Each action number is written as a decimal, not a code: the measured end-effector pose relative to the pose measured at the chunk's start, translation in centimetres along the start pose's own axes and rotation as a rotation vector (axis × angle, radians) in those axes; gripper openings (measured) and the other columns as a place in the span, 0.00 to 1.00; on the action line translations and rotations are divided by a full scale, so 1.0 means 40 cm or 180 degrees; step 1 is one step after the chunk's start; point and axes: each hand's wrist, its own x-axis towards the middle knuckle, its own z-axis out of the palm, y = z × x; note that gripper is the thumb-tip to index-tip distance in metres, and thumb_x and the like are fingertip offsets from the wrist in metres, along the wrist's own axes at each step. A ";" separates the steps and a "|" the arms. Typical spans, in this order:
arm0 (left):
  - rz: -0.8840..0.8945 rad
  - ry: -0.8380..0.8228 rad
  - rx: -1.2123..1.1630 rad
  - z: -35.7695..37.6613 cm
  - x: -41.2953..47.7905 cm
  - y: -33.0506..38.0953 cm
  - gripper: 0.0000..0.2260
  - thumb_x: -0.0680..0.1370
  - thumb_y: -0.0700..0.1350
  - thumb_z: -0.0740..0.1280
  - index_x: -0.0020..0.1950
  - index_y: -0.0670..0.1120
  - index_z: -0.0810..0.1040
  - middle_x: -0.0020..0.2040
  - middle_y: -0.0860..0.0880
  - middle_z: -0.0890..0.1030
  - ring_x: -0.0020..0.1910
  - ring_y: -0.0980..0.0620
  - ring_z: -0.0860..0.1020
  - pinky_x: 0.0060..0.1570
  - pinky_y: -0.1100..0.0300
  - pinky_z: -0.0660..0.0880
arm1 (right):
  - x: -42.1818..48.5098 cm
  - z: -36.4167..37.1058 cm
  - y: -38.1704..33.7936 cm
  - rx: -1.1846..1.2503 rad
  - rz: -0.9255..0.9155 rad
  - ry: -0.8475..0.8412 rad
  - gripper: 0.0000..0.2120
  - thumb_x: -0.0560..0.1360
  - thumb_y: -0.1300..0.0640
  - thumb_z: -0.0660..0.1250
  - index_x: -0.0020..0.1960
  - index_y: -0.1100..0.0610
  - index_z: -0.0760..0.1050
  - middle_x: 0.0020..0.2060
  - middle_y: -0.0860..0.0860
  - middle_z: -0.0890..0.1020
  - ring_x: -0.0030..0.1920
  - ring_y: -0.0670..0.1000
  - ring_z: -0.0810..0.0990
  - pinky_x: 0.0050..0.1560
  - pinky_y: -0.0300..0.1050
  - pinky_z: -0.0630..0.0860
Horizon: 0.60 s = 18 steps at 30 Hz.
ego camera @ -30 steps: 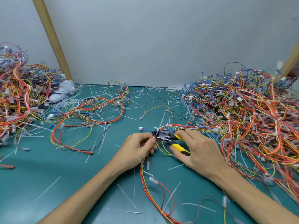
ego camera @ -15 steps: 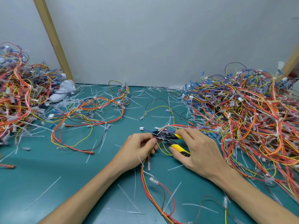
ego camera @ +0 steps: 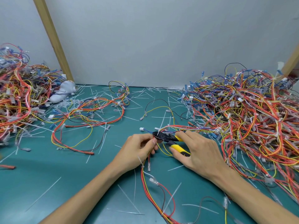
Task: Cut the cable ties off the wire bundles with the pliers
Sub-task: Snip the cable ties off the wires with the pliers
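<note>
A bundle of red, yellow and blue wires (ego camera: 146, 178) runs across the teal table, from the front edge up to my hands and on toward the right heap. My left hand (ego camera: 137, 151) pinches the bundle between thumb and fingertips. My right hand (ego camera: 197, 152) grips the yellow-handled pliers (ego camera: 171, 140). Their black jaws point left and sit at the wires just above my left thumb. A white cable tie (ego camera: 140, 160) sticks out of the bundle below my left hand.
A big heap of tied wire bundles (ego camera: 252, 120) fills the right side. Another heap (ego camera: 17, 101) lies at far left, with a loose harness (ego camera: 90, 117) and a white glove (ego camera: 63, 92) nearby. Cut white ties (ego camera: 129, 199) litter the table.
Both hands stay in nearly the same place. The pliers' jaws have shifted slightly against the wires by my left thumb.
</note>
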 end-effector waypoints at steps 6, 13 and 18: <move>0.0017 0.0009 -0.0066 -0.005 0.000 0.003 0.15 0.82 0.42 0.59 0.38 0.48 0.78 0.29 0.54 0.77 0.30 0.58 0.75 0.35 0.65 0.71 | 0.000 0.004 0.009 0.0080 0.0040 0.0085 0.21 0.73 0.39 0.64 0.58 0.52 0.76 0.47 0.47 0.78 0.48 0.53 0.77 0.48 0.48 0.75; -0.0107 -0.0105 -0.0440 -0.013 0.001 0.007 0.17 0.83 0.43 0.57 0.37 0.47 0.77 0.30 0.52 0.76 0.30 0.56 0.72 0.35 0.64 0.70 | -0.001 0.001 0.009 0.0056 0.0003 0.0188 0.22 0.73 0.39 0.65 0.59 0.52 0.76 0.50 0.47 0.78 0.50 0.53 0.77 0.50 0.47 0.73; -0.0131 -0.0138 -0.0504 -0.015 0.000 0.010 0.16 0.84 0.43 0.57 0.37 0.46 0.76 0.30 0.52 0.76 0.29 0.56 0.71 0.34 0.65 0.69 | 0.001 0.001 0.009 0.0061 -0.0004 0.0208 0.22 0.73 0.40 0.65 0.60 0.52 0.76 0.50 0.48 0.79 0.50 0.53 0.77 0.49 0.47 0.73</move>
